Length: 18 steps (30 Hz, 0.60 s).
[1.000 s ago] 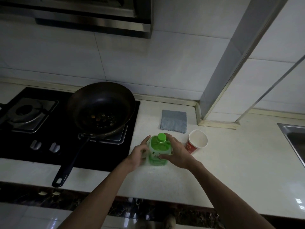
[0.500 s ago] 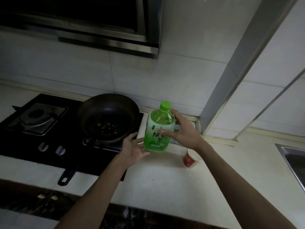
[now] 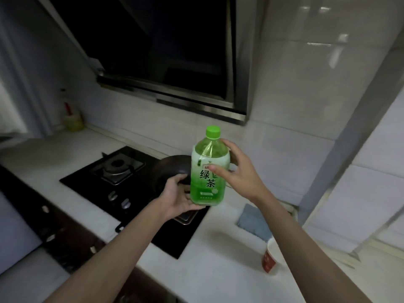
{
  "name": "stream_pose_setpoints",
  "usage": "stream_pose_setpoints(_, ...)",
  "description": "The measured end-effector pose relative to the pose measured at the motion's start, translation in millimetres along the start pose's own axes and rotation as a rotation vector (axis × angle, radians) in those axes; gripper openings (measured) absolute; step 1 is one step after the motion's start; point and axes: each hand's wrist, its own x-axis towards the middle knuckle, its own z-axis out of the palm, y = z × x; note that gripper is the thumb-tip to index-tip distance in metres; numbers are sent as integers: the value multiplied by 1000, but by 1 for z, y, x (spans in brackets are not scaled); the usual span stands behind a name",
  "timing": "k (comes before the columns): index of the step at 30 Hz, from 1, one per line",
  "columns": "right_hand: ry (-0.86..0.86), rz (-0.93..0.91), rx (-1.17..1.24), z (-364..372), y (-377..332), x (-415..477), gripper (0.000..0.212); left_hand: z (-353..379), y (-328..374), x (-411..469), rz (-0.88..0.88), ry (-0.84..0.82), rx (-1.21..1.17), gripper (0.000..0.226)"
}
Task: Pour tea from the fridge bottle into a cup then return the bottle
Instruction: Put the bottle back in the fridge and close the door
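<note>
i hold the green tea bottle point(image 3: 207, 171) upright in the air over the edge of the gas hob point(image 3: 91, 180), its green cap point(image 3: 213, 131) on. my right hand point(image 3: 238, 171) grips the upper body, thumb on the label and fingers wrapped behind the shoulder. my left hand point(image 3: 178, 196) cups the base from below. a dark wok point(image 3: 168, 169) sits behind it. on the white counter point(image 3: 218, 259) a red paper cup point(image 3: 269, 262) stands by my right forearm, near a grey cloth point(image 3: 251, 221); it's too blurred to tell what's inside.
</note>
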Motion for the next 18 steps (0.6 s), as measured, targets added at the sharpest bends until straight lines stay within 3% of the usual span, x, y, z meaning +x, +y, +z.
stream_pose_setpoints(9, -134, -170, 108, 83, -55, 18, 65, -64, 44, -98, 159, 206, 10, 62)
stream_pose_setpoints(18, -386, -299, 274, 226, -131, 32, 63, -162, 76, -228, 359, 459, -121, 64)
